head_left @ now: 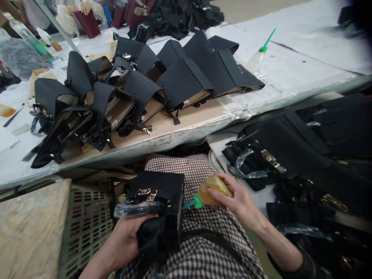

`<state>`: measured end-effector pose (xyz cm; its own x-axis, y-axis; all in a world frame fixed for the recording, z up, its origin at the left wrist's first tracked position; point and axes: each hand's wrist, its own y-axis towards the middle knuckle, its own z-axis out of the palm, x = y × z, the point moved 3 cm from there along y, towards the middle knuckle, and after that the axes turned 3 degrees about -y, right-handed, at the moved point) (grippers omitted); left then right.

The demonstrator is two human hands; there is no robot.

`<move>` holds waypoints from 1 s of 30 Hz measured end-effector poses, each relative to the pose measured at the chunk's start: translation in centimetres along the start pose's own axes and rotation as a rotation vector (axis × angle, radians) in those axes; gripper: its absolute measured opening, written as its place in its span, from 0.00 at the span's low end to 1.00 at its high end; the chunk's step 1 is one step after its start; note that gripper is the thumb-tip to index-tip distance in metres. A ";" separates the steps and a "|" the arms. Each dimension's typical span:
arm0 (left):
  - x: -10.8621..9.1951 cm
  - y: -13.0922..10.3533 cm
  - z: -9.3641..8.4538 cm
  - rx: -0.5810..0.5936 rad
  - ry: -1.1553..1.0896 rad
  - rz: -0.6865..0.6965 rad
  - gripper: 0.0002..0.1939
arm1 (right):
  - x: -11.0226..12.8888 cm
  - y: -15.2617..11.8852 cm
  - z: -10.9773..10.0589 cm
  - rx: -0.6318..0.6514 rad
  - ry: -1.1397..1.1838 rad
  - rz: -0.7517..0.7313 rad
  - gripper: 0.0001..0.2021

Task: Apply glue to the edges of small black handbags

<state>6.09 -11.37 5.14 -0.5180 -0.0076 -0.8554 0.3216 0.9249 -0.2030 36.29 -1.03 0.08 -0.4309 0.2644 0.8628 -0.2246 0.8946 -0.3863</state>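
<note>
On my lap, over a checked apron (192, 170), rests a black handbag (161, 184) with a gold clasp and a plastic-wrapped handle (136, 209). My left hand (123, 240) grips it from below, its fingers partly hidden behind the handle and bunched black fabric. In my right hand (236, 199) is a squeeze bottle (215, 190) of amber liquid, its fingers wrapped round the body. The bottle is tipped to the left, and its green nozzle tip meets the bag's right side edge. Whether liquid is coming out cannot be seen.
Several black bag pieces (186, 79) stand along the white table (305, 50) ahead. Another squeeze bottle (257, 58) stands behind them. More black handbags (279, 143) are piled at my right. A plastic crate (87, 217) and a board (31, 224) are at my left. Another person's hands (84, 7) hold a maroon piece.
</note>
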 end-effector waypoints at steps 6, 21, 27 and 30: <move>0.2 -0.2 0.0 0.002 -0.009 -0.003 0.06 | -0.1 -1.2 0.0 0.052 0.129 0.059 0.25; -0.6 0.4 -0.6 -0.047 -0.021 0.044 0.07 | 0.3 -3.3 0.6 0.135 0.227 0.129 0.26; -0.4 0.4 -0.5 -0.056 -0.017 0.047 0.08 | 0.8 -1.9 -0.3 -0.078 -0.015 -0.032 0.22; -0.4 0.3 -0.6 -0.057 -0.021 0.050 0.07 | 0.6 -2.2 -0.1 -0.052 0.045 -0.003 0.23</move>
<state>5.95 -10.89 5.75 -0.4854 0.0321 -0.8737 0.3005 0.9446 -0.1323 36.56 -2.78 1.47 -0.3901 0.2764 0.8783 -0.1799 0.9126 -0.3671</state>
